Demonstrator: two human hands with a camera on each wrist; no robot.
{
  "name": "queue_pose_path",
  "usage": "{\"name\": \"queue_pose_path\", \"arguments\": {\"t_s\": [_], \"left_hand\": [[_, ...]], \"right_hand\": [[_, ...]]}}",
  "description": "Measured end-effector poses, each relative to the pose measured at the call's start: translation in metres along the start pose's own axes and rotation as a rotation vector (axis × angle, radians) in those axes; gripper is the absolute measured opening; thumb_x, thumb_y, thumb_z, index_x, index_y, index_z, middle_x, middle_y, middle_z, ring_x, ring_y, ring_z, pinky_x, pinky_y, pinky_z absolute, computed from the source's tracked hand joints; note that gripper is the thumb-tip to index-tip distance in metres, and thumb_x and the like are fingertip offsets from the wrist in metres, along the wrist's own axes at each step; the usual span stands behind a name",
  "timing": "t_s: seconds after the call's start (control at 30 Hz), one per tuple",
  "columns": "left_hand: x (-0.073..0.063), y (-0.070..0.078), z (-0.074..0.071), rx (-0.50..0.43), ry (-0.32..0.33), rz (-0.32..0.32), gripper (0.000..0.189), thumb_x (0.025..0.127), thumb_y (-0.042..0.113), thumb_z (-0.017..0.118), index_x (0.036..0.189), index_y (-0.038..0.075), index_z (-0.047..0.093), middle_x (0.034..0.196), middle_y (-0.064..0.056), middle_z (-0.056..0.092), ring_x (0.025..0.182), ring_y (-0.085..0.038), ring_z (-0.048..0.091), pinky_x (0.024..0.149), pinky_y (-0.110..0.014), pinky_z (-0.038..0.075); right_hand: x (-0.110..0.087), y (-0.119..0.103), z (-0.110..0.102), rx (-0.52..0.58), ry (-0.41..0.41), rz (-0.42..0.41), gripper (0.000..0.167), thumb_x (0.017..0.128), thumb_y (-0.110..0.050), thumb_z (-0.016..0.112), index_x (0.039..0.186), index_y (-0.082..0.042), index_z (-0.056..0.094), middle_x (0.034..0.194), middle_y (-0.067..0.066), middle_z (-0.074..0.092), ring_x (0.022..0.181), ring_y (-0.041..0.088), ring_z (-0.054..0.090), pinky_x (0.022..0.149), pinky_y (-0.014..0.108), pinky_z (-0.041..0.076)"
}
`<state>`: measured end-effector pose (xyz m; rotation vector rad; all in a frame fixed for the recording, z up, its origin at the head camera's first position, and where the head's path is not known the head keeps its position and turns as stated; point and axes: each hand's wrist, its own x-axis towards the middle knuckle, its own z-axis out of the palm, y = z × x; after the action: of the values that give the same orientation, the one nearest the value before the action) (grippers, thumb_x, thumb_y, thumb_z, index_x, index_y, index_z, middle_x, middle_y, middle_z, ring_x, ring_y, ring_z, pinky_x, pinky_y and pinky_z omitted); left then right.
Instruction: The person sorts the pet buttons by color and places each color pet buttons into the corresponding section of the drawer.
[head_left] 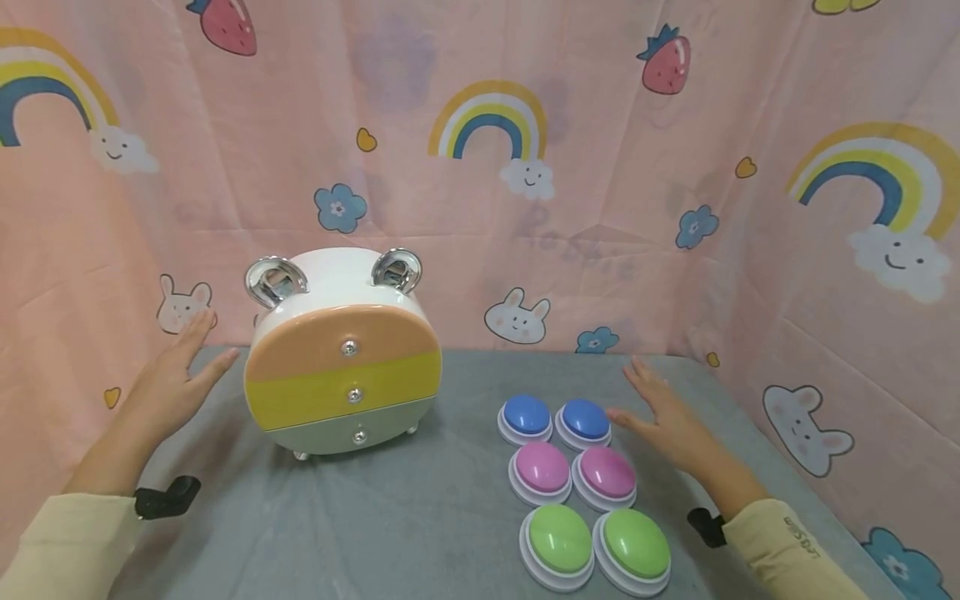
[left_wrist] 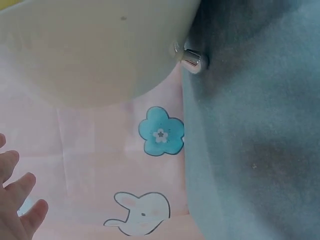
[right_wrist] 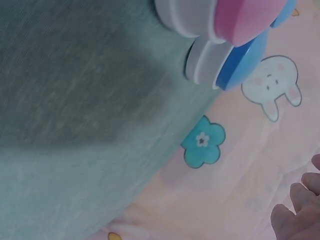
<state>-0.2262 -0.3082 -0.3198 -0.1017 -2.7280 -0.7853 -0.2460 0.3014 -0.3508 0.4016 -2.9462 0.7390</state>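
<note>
Cabinet [head_left: 330, 377] rounded, glossy; buttons [head_left: 607, 473] smooth, domed.

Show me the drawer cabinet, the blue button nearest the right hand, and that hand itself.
Drawer cabinet [head_left: 322, 383]: head view, on the yellow middle drawer.
Blue button [head_left: 586, 419]: head view, on its domed cap.
Right hand [head_left: 667, 422]: head view, around its middle.

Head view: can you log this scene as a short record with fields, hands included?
box: white, rounded box with two silver ears
box front: orange, yellow and grey-green bands, one knob on each
buttons: six, in pairs; blue buttons farthest, pink buttons between, green buttons nearest
left hand: left hand beside the box, holding nothing
right hand: right hand beside the blue pair, holding nothing; thumb contact unclear
surface: grey cloth
backdrop: pink curtain printed with rainbows, rabbits, strawberries
</note>
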Motion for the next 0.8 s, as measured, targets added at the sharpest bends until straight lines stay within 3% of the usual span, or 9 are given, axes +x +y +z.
{"name": "queue_pose_path", "arguments": {"t_s": [0.3,0.8], "left_hand": [[-0.003,0.004,0.000,-0.052,0.009,0.005,0.071,0.105,0.047,0.039,0.161,0.021,0.004,0.167,-0.014,-0.001,0.149,-0.054,0.007,0.103,-0.084,0.016],[-0.007,0.014,0.001,-0.117,0.035,0.009,0.066,0.106,0.045,0.039,0.161,0.030,0.006,0.167,-0.016,0.005,0.149,-0.054,0.008,0.102,-0.085,0.017]], "right_hand": [[-0.001,-0.012,0.004,-0.006,0.012,-0.038,0.089,0.095,-0.050,0.061,0.159,-0.006,0.019,0.166,0.024,0.010,0.145,0.061,0.010,0.109,0.081,0.014],[-0.003,-0.022,0.007,0.016,0.000,-0.044,0.090,0.094,-0.051,0.062,0.160,-0.011,0.016,0.167,0.019,0.008,0.146,0.061,0.008,0.110,0.081,0.014]]}}
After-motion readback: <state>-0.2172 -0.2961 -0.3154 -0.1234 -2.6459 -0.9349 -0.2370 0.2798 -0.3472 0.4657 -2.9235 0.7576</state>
